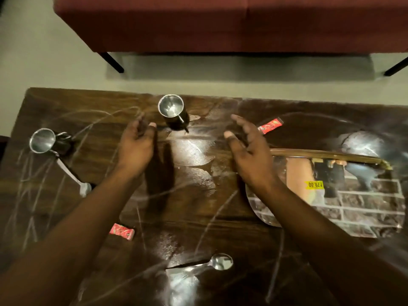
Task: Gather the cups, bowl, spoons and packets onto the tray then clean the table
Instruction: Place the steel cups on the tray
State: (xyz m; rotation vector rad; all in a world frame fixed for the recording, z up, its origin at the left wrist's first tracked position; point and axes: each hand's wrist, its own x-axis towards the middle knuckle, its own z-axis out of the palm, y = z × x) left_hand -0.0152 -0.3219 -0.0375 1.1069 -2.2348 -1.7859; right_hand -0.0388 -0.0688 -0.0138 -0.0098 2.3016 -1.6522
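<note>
Left hand (136, 146): held over the middle of the table (194, 221), fingers loosely apart and holding nothing, just short of the far cup.
Right hand (248, 149): also empty, palm turned inward, fingers spread and fairly straight, at the left edge of the tray.
Far cup (171, 106): steel, upright, near the table's far edge and between the two hands.
Left cup (43, 141): steel, upright, near the left edge.
Left spoon (74, 176): lies just beside the left cup, bowl end toward the person.
Near spoon (219, 261): on the table's near side, well apart from both cups.
Near packet (122, 231): red, flat on the table beside the left forearm.
Far packet (270, 125): red, on the table just beyond the right hand's fingers and off the tray.
Tray (353, 213): shiny and mirror-like, on the right of the table, with a yellow price sticker (313, 184) and nothing resting on it.
Table surface: dark wood, crossed with pale scribbled streaks.
Beyond the table: a red sofa (220, 23) on dark legs.
</note>
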